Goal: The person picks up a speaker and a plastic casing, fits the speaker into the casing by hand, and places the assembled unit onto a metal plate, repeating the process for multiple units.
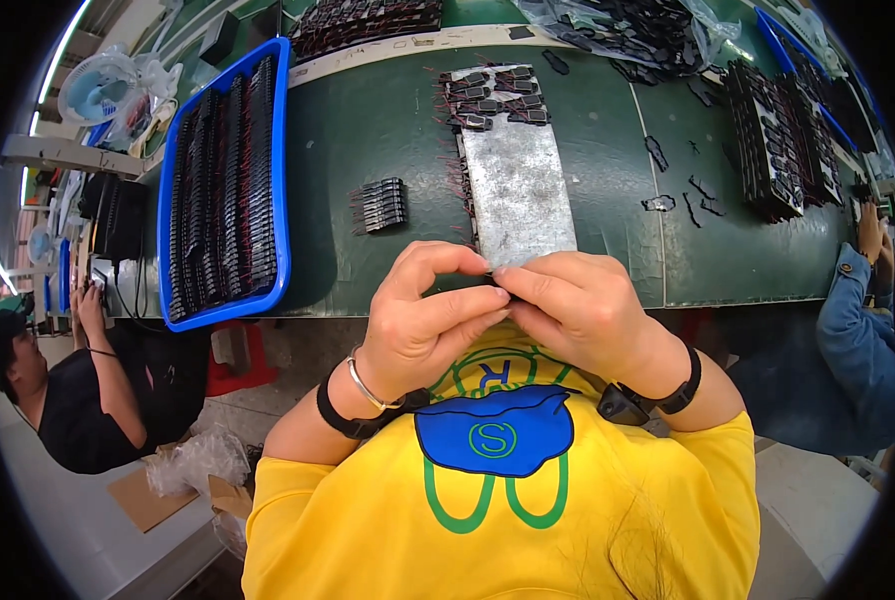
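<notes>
My left hand (426, 312) and my right hand (580, 302) meet at the table's near edge, fingertips pinched together. Between them shows a bit of a small dark part (492, 276), mostly hidden by the fingers, so its kind is unclear. Just beyond lies a grey metal plate (520, 185), its bare near end close to my fingers. Rows of small black parts with thin red wires (496, 95) cover its far end, and more wires stick out along its left side. Left of the plate sits a short stack of similar black parts (380, 205).
A blue tray (282, 180) packed with black parts stands at the left. Stacked loaded plates (768, 140) are at the right, near loose black pieces (658, 203). A plastic bag of black pieces (638, 40) lies at the back. Other people sit at both sides.
</notes>
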{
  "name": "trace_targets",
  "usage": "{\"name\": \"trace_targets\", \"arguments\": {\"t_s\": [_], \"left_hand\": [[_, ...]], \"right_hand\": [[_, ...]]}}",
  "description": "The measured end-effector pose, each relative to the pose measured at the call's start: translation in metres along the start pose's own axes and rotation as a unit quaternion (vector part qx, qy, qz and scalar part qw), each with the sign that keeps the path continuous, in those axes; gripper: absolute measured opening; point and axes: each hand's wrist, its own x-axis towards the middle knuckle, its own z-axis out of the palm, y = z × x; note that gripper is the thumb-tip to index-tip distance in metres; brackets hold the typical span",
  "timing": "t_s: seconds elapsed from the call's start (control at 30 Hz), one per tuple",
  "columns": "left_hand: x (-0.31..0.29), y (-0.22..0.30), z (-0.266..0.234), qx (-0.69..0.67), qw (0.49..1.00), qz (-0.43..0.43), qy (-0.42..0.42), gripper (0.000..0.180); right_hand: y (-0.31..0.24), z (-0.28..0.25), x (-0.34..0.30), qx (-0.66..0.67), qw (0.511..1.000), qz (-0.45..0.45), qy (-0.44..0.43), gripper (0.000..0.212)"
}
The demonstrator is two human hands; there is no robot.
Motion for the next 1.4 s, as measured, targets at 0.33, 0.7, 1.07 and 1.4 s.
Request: {"name": "trace_targets", "arguments": {"t_s": [0.33, 0.7, 1.07, 1.4], "left_hand": [[-0.008, -0.008, 0.003, -0.165, 0.975, -0.143, 0.036, 0.016], [-0.003, 0.003, 0.001, -0.344, 0.848, -0.404, 0.006, 0.015], [-0.002, 0.004, 0.001, -0.356, 0.834, -0.421, 0.002, 0.013], [-0.004, 0.002, 0.001, -0.354, 0.836, -0.418, 0.003, 0.013]], "right_hand": [[-0.001, -0.001, 0.001, -0.015, 0.997, -0.057, 0.041, 0.029], [0.001, 0.002, -0.001, -0.062, 0.993, -0.096, 0.027, 0.029], [0.0, 0.002, -0.003, -0.097, 0.987, -0.125, 0.02, 0.027], [0.001, 0.001, -0.004, -0.103, 0.987, -0.123, 0.016, 0.028]]}}
